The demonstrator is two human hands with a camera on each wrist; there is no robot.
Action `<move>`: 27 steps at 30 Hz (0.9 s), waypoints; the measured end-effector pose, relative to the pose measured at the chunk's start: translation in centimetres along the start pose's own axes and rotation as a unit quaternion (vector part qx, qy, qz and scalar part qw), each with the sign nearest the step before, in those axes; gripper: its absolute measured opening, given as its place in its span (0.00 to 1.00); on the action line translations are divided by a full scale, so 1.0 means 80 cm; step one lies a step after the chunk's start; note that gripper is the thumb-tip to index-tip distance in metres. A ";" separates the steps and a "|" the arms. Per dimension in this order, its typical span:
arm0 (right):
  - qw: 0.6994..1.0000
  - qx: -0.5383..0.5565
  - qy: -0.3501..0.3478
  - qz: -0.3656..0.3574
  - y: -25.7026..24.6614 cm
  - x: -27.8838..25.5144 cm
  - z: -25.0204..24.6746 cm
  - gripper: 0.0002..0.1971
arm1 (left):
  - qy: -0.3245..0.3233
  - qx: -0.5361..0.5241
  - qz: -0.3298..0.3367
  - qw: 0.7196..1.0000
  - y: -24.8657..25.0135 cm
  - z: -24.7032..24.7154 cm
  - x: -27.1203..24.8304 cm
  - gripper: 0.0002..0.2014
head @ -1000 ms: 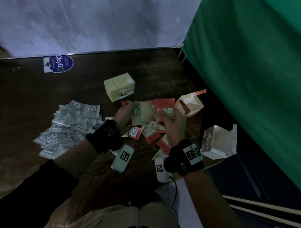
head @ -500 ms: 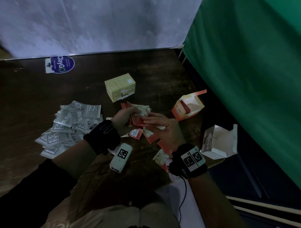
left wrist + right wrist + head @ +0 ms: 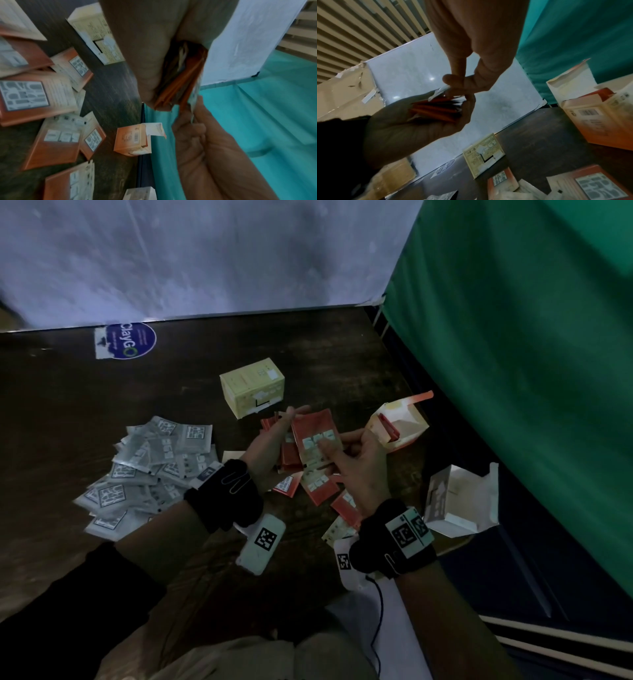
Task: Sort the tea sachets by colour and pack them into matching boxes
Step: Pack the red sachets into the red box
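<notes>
Sorting orange tea sachets above the dark desk (image 3: 342,364). The left hand (image 3: 265,446) has its grip curled round a stack of orange sachets (image 3: 317,440), thumb on one face and fingers behind, held on edge over the desk's centre. The right hand (image 3: 359,470), at 3 o'clock of the stack, pinches the front sachet by its lower margin between thumb and forefinger. The packets look thin, light and flexible, probably slick, so the stack is best clamped flat across both faces; a loose hold would likely let it fan out. More loose orange sachets (image 3: 318,487) lie at 6 o'clock. The open orange box (image 3: 399,422) stands at 3 o'clock, the closed yellow box (image 3: 251,386) at 11 o'clock, and the grey sachet pile (image 3: 150,470) at 9 o'clock.
</notes>
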State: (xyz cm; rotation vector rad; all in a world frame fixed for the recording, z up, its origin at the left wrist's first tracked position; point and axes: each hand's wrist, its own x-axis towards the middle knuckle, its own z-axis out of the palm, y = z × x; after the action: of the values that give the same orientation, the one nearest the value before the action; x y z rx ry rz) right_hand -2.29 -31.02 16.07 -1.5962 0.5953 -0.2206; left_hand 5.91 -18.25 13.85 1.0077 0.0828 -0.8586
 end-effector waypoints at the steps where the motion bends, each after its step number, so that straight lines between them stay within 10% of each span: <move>1: 1.000 -0.011 0.008 -0.014 0.001 0.000 0.002 0.15 | 0.007 -0.001 0.000 1.000 -0.001 0.002 0.000 0.22; 8: 0.940 -0.202 0.103 -0.255 0.008 0.000 0.008 0.10 | 0.032 0.011 0.015 0.999 -0.002 -0.001 0.001 0.29; 16: 0.959 -0.202 -0.128 -0.149 -0.002 -0.008 -0.004 0.24 | 0.034 -0.025 -0.022 0.999 0.001 -0.003 0.000 0.39; 21: 0.855 -0.417 -0.202 -0.233 -0.005 0.005 -0.002 0.60 | -0.019 0.028 -0.080 0.996 -0.002 0.002 -0.008 0.33; 27: 0.892 -0.376 -0.201 -0.150 -0.002 0.019 -0.003 0.52 | -0.043 0.074 -0.114 0.990 -0.012 0.011 -0.013 0.22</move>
State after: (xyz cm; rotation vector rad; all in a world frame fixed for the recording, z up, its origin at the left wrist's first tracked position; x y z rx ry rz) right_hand -1.06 -31.99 15.98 -2.4067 0.0876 0.1419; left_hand 4.28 -18.59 14.09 1.1113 0.0620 -1.1297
